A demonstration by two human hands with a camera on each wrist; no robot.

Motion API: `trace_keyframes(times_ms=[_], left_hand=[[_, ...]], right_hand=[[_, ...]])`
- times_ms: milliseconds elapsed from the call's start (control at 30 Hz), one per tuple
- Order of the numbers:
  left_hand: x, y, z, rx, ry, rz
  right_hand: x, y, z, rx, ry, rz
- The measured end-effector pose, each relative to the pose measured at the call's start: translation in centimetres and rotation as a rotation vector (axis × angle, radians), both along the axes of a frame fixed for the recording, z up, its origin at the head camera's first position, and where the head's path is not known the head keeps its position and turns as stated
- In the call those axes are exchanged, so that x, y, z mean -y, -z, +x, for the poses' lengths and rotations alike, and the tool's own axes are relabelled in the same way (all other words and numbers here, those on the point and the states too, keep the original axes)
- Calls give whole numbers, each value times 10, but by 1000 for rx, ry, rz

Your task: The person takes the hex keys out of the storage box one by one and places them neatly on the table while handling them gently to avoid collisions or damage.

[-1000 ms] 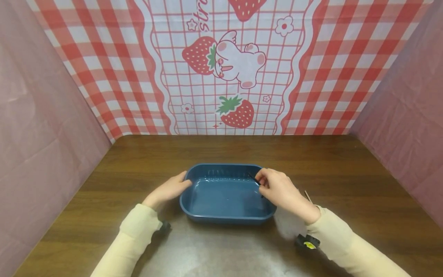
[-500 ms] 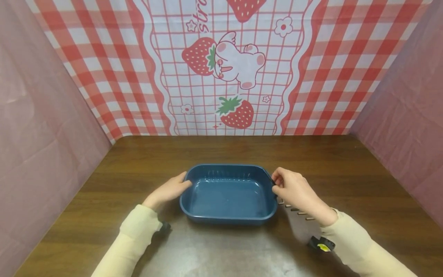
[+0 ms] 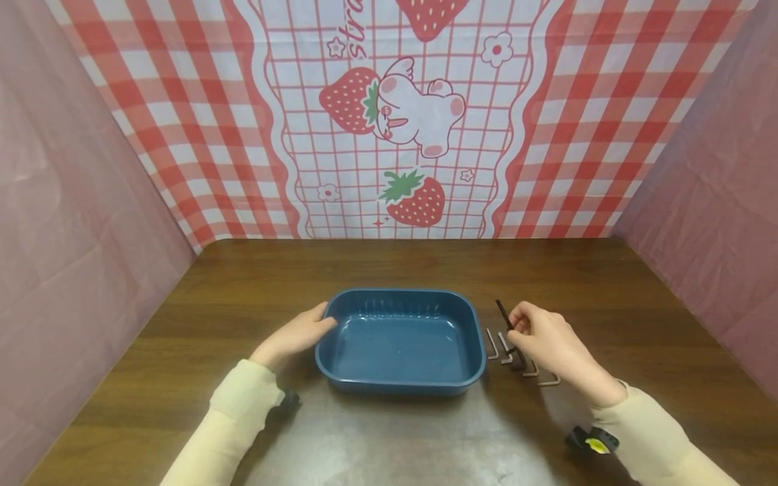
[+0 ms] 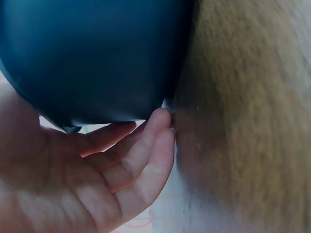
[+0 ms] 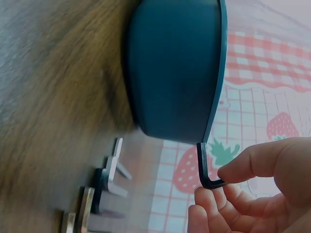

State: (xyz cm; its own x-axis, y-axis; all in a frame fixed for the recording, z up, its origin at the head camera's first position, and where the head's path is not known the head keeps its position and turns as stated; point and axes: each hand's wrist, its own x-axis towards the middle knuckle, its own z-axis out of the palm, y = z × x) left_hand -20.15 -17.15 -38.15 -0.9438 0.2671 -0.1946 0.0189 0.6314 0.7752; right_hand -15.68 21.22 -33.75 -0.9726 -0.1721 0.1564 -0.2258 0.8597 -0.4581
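Note:
A deep blue plastic tray (image 3: 401, 387) stands on the table in the head view. At its left end my left hand (image 3: 294, 335) holds the rim, thumb over the edge and fingers along the outer wall. The left wrist view has those fingers (image 4: 146, 179) beside the tray's side, low near the tabletop. Right of the tray, my right hand (image 3: 553, 344) pinches a black L-shaped hex key (image 5: 203, 165) between thumb and fingers, raised above the table. Below it lie several more hex keys (image 3: 492, 345), silvery and dark, in a row. The hand partly hides them.
The brown wooden table (image 3: 389, 263) ends at a red-and-white strawberry cloth (image 3: 395, 202) hung behind it. Pink cloth (image 3: 717, 223) closes off both sides. Dark wrist camera straps sit at both sleeves.
My right hand has moved right with the black hex key, from over the tray, past its right rim, to above the other hex keys. The left hand and tray have stayed put.

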Motion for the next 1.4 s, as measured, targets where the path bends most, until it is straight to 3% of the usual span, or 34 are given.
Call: trace_keyframes(times_ms=[233, 833, 1400], left_hand=[[0, 1, 0, 25, -4, 10], [0, 0, 0, 12, 12, -1], [1, -2, 1, 18, 16, 0]], right_hand=[[-13, 3, 3, 40, 39, 3], [-40, 13, 8, 68, 68, 56], [-62, 23, 15, 212, 64, 83]])
